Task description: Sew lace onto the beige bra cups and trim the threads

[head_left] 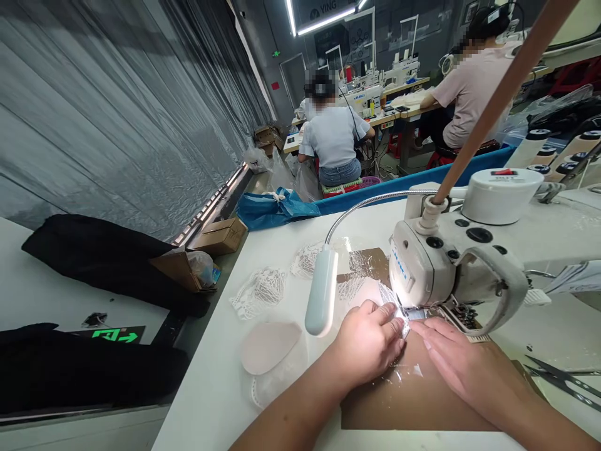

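One white bench (pixel 201 401) carries a sewing machine (pixel 422 263), well in from the left edge. Beneath its head, the left hand (pixel 369 341), fingers bent, holds down white lace (pixel 386 294); the right hand (pixel 453 354) lies flat beside it, fingers extended.

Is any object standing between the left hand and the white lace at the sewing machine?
Nothing visible stands between: the left hand rests its fingers directly on the white lace, and the sewing machine is beyond them.
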Available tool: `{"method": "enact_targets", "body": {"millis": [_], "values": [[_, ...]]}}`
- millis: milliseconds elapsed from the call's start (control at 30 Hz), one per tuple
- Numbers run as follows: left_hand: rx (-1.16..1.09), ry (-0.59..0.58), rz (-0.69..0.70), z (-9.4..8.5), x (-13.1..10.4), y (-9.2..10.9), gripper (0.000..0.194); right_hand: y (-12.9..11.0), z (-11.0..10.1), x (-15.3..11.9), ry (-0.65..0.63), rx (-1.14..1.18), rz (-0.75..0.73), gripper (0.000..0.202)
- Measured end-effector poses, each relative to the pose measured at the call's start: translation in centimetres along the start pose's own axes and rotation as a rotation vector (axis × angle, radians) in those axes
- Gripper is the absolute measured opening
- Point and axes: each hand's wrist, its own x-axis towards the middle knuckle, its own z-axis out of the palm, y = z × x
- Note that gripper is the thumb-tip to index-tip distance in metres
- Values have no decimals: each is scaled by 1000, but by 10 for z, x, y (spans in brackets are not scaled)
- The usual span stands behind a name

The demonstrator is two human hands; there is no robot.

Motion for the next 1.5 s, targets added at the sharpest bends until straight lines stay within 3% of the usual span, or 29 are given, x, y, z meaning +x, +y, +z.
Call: {"method": "enact_targets", "body": {"millis": [233, 333, 467, 633, 800, 933, 1000, 1067, 1167, 1300, 1500], "values": [[-128, -122, 94, -25, -9, -8, 40, -4, -4, 5, -1, -17, -4, 35], [-122, -82, 75, -19, -9, -8, 20, -6, -3, 5, 5, -17, -4, 34], [-274, 31, 14, -4, -6, -10, 15, -9, -3, 6, -8, -42, -41, 32], [-418, 11, -110, -3, -1, -14, 19, -9, -1, 8, 70, -182, -154, 33], [-380, 26, -120, -4, -1, -14, 22, -12, 2, 19, 81, -233, -184, 35], [-355, 14, -72, -4, -4, -14, 12, -14, 4, 28, 22, -214, -161, 32], [-324, -14, -16, -4, -5, -15, 30, -14, 3, 29, -5, -177, -153, 34], [-254, -28, 37, -3, -6, -17, 33, -13, 1, 28, -28, -136, -146, 36], [-165, 5, 80, 1, -6, -18, 12, -10, -4, 23, -67, -92, -143, 37], [-95, 49, 115, 2, -6, -17, 31, -6, -9, 15, -125, -62, -182, 34], [11, 4, 196, -4, -8, -7, 30, -7, -8, 7, -129, -77, -206, 41]]}}
